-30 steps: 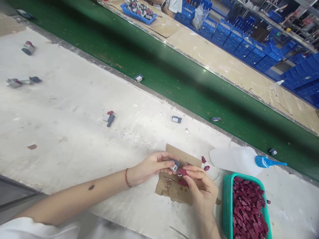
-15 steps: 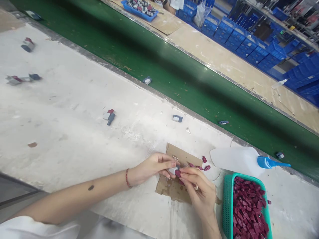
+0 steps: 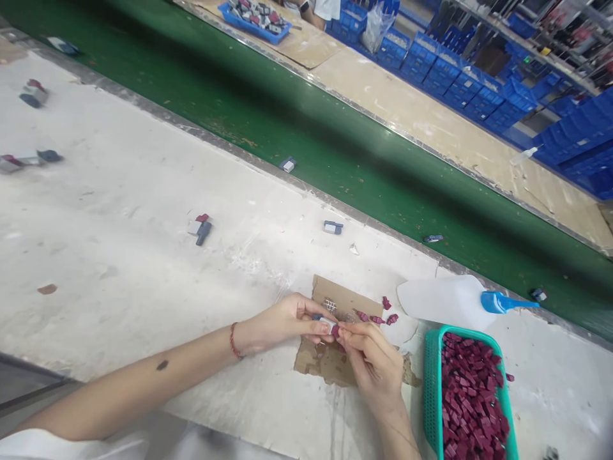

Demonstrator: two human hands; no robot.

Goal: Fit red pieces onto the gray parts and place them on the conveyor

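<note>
Scuffed white bench. Over the torn brown cardboard sheet: left hand grips small grey-and-blue plastic block, right hand pinches maroon plastic bit against it. Probably joining; next needs steady alignment.

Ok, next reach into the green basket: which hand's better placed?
Likely the right hand: it's nearer the basket, though pinching a red piece. The left hand is farther off, holding a grey piece.
</note>
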